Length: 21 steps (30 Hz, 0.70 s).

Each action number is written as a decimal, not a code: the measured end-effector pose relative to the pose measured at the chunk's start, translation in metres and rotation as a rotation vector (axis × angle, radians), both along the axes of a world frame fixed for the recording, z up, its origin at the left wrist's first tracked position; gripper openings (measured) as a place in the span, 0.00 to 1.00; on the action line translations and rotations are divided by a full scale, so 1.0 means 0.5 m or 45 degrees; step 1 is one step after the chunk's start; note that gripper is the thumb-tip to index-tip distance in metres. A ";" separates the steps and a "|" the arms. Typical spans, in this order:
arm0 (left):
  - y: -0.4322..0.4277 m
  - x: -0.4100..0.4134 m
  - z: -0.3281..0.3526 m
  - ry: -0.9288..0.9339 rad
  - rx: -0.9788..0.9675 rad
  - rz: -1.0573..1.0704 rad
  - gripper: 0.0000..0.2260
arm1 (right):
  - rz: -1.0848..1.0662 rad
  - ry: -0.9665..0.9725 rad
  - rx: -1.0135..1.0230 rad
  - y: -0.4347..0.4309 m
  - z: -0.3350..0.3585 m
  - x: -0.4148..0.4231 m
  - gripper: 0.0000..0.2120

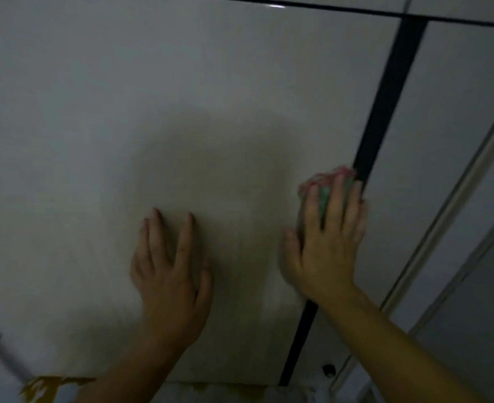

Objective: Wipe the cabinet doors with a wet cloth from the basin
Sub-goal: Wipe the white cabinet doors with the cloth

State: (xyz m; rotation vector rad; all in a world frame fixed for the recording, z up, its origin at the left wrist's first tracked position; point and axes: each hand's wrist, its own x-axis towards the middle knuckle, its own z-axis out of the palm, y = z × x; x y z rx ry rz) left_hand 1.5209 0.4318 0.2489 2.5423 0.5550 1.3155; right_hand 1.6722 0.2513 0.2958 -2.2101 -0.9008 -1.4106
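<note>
My view comes from the head camera, which faces a white door point(181, 112) from close up (it fills most of the frame). The camera is rolled, so the dark gap point(385, 112) beside the door runs slantwise up the right side.

Cloth point(322, 179) mostly hidden under right hand point(325, 248).

Dim, greyish light, with one small glare streak point(274, 6) near the top edge. Black vertical strip point(385, 112) runs top to bottom, slanted in view. Thin black seam point(327, 6) crosses above it. Pale glossy panel point(449, 97) right of strip. Pale rails point(458, 181) further right. Small dark hole point(328, 370) low down. Blurred yellow patch point(45, 388) bottom left.
</note>
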 end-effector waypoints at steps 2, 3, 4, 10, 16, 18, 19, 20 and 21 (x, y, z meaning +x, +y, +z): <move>0.042 -0.025 -0.008 -0.004 0.000 0.031 0.34 | 0.085 -0.141 -0.204 0.054 0.019 -0.026 0.35; 0.069 -0.036 -0.011 -0.023 -0.024 0.076 0.34 | 0.126 -0.210 -0.288 0.090 0.044 -0.042 0.35; 0.100 -0.046 -0.013 -0.045 -0.061 0.127 0.34 | 0.165 -0.274 -0.383 0.131 0.073 -0.060 0.35; 0.225 -0.091 -0.035 -0.207 -0.216 0.103 0.33 | 0.373 -0.625 -0.968 0.329 0.131 -0.148 0.31; 0.297 -0.137 -0.058 -0.360 -0.433 0.150 0.30 | 0.496 -0.707 -1.234 0.378 0.154 -0.172 0.31; 0.334 -0.147 -0.052 -0.397 -0.520 0.148 0.30 | 0.500 -0.817 -1.303 0.479 0.164 -0.205 0.31; 0.352 -0.153 -0.051 -0.407 -0.559 0.150 0.30 | 0.514 -0.874 -1.293 0.541 0.166 -0.229 0.31; 0.369 -0.160 -0.051 -0.417 -0.607 0.153 0.29 | 0.527 -0.916 -1.270 0.599 0.168 -0.255 0.30; 0.386 -0.169 -0.057 -0.438 -0.660 0.159 0.29 | 0.530 -0.943 -1.253 0.647 0.170 -0.277 0.29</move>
